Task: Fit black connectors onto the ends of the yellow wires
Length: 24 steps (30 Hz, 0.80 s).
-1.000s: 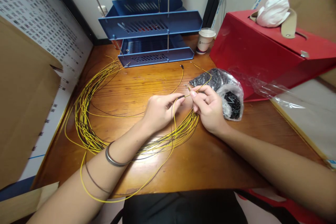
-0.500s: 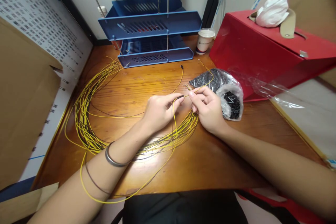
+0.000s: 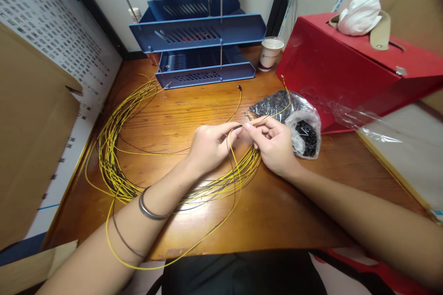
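My left hand (image 3: 211, 145) pinches a small black sleeve (image 3: 237, 127) at the end of a thin yellow wire. Just to its right, my right hand (image 3: 273, 144) pinches another yellow wire (image 3: 277, 114) whose free end curves up over the bag. The two hands' fingertips nearly meet at the middle of the wooden desk (image 3: 277, 203). A large loose coil of yellow wires (image 3: 114, 156) loops from the left under my forearms. A clear plastic bag of small black parts (image 3: 297, 120) lies right behind my right hand.
A blue stacked letter tray (image 3: 200, 37) stands at the back. A paper cup (image 3: 270, 53) sits beside a red box (image 3: 349, 69) with a white tissue on top. Cardboard (image 3: 31, 138) leans at the left; a printed sheet covers the left wall.
The free end of the wire in my right hand has swung to the right, up over the bag. The loop near the desk's front edge has shifted slightly. My hands stay in place.
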Each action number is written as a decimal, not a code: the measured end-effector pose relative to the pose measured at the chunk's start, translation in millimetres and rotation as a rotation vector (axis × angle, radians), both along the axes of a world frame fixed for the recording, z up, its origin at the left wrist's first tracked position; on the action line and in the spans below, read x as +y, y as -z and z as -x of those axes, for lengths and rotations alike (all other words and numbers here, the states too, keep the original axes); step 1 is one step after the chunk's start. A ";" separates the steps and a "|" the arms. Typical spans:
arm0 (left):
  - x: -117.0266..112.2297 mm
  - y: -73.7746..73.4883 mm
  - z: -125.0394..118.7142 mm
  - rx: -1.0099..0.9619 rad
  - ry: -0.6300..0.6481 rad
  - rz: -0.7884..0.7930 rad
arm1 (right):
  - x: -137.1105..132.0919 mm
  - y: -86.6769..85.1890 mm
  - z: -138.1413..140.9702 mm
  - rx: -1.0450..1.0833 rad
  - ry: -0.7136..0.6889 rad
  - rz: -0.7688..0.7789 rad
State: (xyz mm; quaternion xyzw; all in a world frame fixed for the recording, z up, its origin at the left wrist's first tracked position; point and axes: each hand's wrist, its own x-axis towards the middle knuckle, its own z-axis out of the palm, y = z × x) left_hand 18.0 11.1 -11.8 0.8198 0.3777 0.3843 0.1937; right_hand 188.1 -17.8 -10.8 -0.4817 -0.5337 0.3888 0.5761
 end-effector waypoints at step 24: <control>0.6 1.0 -0.3 -0.025 0.024 0.018 | 0.4 2.5 -1.0 0.058 -0.006 0.029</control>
